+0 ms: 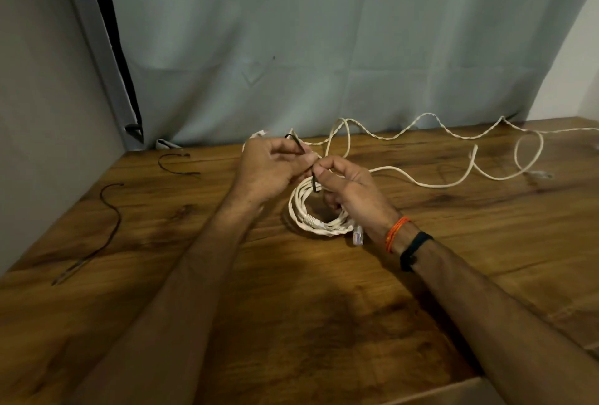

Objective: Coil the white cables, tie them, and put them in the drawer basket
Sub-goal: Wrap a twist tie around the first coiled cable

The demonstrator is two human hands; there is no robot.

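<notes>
A coiled white cable (306, 216) hangs just above the wooden table (291, 307), its clear plug (357, 237) dangling at the lower right. A black tie (315, 182) wraps the top of the coil. My left hand (269, 171) pinches one end of the tie, which sticks up by its fingers. My right hand (350, 190) pinches the other end and holds the coil with its lower fingers. A second, loose white cable (431, 184) snakes across the back right of the table.
Two spare black ties lie on the left of the table, one long (110, 207) and one short (176, 166). A grey curtain (324, 48) hangs behind the table. A wall (42, 112) closes the left side.
</notes>
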